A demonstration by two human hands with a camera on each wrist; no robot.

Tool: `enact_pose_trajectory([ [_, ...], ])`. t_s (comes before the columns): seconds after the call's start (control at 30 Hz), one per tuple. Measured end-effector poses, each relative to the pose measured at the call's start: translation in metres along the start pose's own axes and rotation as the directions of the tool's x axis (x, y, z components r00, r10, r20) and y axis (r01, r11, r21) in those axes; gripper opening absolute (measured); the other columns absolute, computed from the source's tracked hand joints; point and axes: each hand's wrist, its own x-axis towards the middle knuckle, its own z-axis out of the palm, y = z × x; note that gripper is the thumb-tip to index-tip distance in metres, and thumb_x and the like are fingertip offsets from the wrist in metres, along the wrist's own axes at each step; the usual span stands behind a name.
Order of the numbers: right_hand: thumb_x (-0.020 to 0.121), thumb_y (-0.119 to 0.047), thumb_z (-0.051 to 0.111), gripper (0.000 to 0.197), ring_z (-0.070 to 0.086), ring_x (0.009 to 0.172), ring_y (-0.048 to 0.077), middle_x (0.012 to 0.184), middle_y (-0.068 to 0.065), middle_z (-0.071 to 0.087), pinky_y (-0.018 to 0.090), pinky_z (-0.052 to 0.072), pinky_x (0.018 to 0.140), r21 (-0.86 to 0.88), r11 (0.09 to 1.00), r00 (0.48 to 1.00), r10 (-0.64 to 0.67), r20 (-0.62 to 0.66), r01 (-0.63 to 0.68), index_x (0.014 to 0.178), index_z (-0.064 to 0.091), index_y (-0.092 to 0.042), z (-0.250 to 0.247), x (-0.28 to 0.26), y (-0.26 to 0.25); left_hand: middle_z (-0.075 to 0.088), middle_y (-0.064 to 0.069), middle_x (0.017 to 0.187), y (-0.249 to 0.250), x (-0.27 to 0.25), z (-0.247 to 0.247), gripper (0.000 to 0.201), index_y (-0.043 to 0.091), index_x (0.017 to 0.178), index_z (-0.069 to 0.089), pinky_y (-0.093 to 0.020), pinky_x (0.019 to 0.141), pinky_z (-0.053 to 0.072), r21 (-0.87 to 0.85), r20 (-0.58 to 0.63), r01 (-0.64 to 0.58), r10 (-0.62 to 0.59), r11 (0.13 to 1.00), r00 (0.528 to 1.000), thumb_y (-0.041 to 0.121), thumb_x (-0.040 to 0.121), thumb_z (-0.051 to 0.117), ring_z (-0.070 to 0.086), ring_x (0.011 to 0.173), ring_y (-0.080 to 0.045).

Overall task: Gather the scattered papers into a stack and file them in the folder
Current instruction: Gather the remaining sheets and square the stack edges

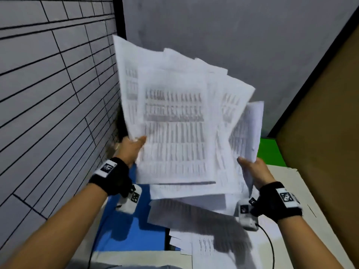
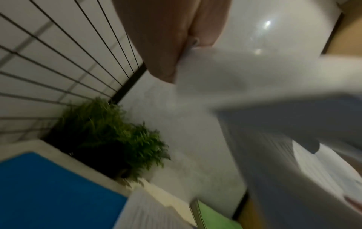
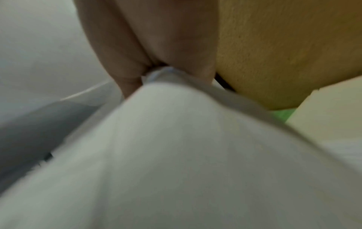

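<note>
Both forearms are raised forward, each with a black wrist band. The left hand grips the left edge of the papers, thumb on front. The right hand grips their right edge.

Left wall: pale grey, ruled with thin black lines into long brick-like panels; runs from 7 to 11 o'clock.
Back wall: plain grey, at 12 o'clock, meeting the lined wall at a black vertical strip.
Brown board: at 3 o'clock, dark-edged, slanting.
Plant: green fern-like leaves, in the corner where the walls meet.
Light: two bright glints on the back wall in the left wrist view.
</note>
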Motion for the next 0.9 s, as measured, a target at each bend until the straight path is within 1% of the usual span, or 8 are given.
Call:
enact_pose_trajectory([
  [0.1,0.091,-0.015,0.054,0.01,0.067,0.068,0.012,0.088,0.005,0.069,0.021,0.054,0.059,0.038,0.999,0.994,-0.036,0.103,0.032,0.091,0.064,-0.012,0.004,-0.004,-0.011,0.061,-0.013,0.109,-0.014,-0.011,0.029,0.031,-0.003,0.117,0.054,-0.031,0.07,0.058,-0.069,0.105,0.085,-0.077,0.994,0.991,0.007,0.088,0.054,0.066,0.072,-0.016],
  [0.2,0.094,-0.015,0.048,0.017,0.058,0.056,0.01,0.069,0.002,0.066,0.011,0.044,0.042,0.065,0.998,0.994,-0.013,0.112,0.006,0.085,0.06,-0.008,-0.002,-0.004,-0.016,0.056,-0.019,0.123,-0.022,-0.018,0.05,0.036,-0.003,0.123,0.05,-0.046,0.092,0.049,-0.079,0.219,0.215,-0.194,0.973,0.956,0.008,0.088,0.054,0.06,0.1,-0.03],
  [0.33,0.094,-0.01,0.044,0.015,0.054,0.067,0.018,0.088,0.014,0.061,0.012,0.043,0.042,0.143,0.99,1.0,0.013,0.025,-0.016,0.1,0.056,-0.003,-0.015,0.003,-0.01,0.06,-0.021,0.121,-0.032,-0.022,0.07,0.035,-0.001,0.118,0.054,-0.052,0.099,0.044,0.071,0.305,0.226,-0.237,0.972,0.922,0.006,0.085,0.059,0.061,0.106,-0.032],
  [0.5,0.068,-0.071,0.046,0.05,0.069,0.064,0.012,0.072,-0.005,0.073,0.022,0.054,0.057,0.357,0.933,0.994,-0.006,0.106,-0.032,0.079,0.07,-0.029,-0.034,0.01,0.013,0.064,-0.015,0.103,-0.039,-0.025,0.095,0.034,-0.002,0.114,0.053,-0.041,0.087,0.051,0.108,0.232,0.158,-0.179,0.982,0.956,0.0,0.082,0.061,0.064,0.09,-0.027],
  [0.57,0.072,-0.046,0.068,0.039,0.072,0.075,0.012,0.089,-0.003,0.075,0.03,0.057,0.072,0.251,0.968,0.989,-0.051,0.141,0.014,0.103,0.065,-0.023,-0.037,0.013,0.02,0.064,-0.008,0.095,-0.042,-0.029,0.105,0.036,-0.003,0.114,0.049,-0.03,0.071,0.054,0.097,0.232,0.149,-0.167,0.984,0.958,0.0,0.081,0.062,0.064,0.095,-0.03],
  [0.67,0.079,0.003,0.062,0.029,0.07,0.071,0.005,0.077,-0.011,0.075,0.029,0.054,0.078,0.125,0.984,0.987,-0.139,0.076,0.129,0.106,0.061,-0.008,-0.045,0.017,0.027,0.06,0.002,0.084,-0.037,-0.038,0.117,0.031,0.001,0.111,0.049,-0.013,0.059,0.052,0.128,0.222,0.097,-0.124,0.987,0.967,0.005,0.083,0.062,0.06,0.078,-0.01],
  [0.77,0.075,0.006,0.063,0.024,0.069,0.068,0.006,0.071,-0.011,0.074,0.024,0.056,0.071,0.198,0.962,0.979,-0.199,0.038,0.188,0.092,0.064,-0.01,-0.059,0.019,0.024,0.064,0.0,0.085,-0.033,-0.04,0.119,0.038,0.002,0.108,0.058,-0.036,0.087,0.053,0.143,0.235,0.04,-0.073,0.989,0.969,0.022,0.077,0.07,0.061,0.082,-0.014],
  [0.9,0.052,-0.004,0.075,0.032,0.066,0.065,-0.002,0.066,-0.017,0.072,0.011,0.052,0.065,0.269,0.933,0.964,-0.26,0.048,0.238,0.08,0.063,-0.014,-0.073,0.018,0.02,0.065,-0.007,0.106,-0.033,-0.039,0.122,0.053,0.027,0.079,0.064,-0.041,0.103,0.043,0.174,0.273,0.093,-0.139,0.98,0.952,0.059,0.04,0.081,0.059,0.106,-0.022],
])
